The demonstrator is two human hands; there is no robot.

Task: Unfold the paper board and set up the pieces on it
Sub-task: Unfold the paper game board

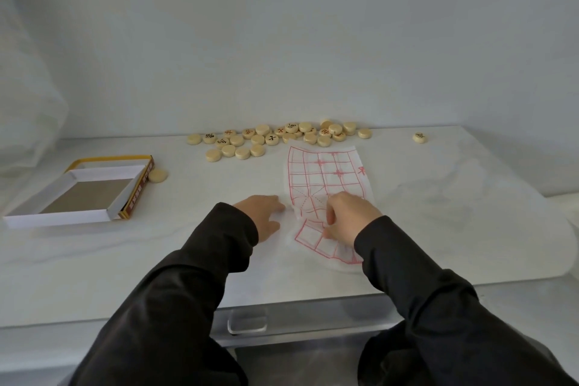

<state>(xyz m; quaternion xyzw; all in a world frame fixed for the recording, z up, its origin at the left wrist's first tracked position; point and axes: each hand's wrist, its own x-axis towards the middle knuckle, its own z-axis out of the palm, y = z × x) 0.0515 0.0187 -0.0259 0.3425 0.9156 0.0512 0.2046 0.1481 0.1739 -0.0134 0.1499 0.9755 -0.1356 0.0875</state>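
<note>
A thin white paper board (326,178) with a red grid lies partly unfolded and creased on the white table. My right hand (347,218) pinches its near part, where a fold still curls over. My left hand (266,216) rests on the paper's left edge, fingers pointing right. Several cream round pieces (275,138) with red or black characters lie in a loose pile behind the board. One piece (419,137) sits alone at the far right. Another piece (157,175) lies beside the box.
An open cardboard box (75,194) with a yellow and brown rim stands at the left. The table's front edge (282,301) runs just below my wrists, with a drawer handle (247,324) under it. A pale wall rises right behind the pieces.
</note>
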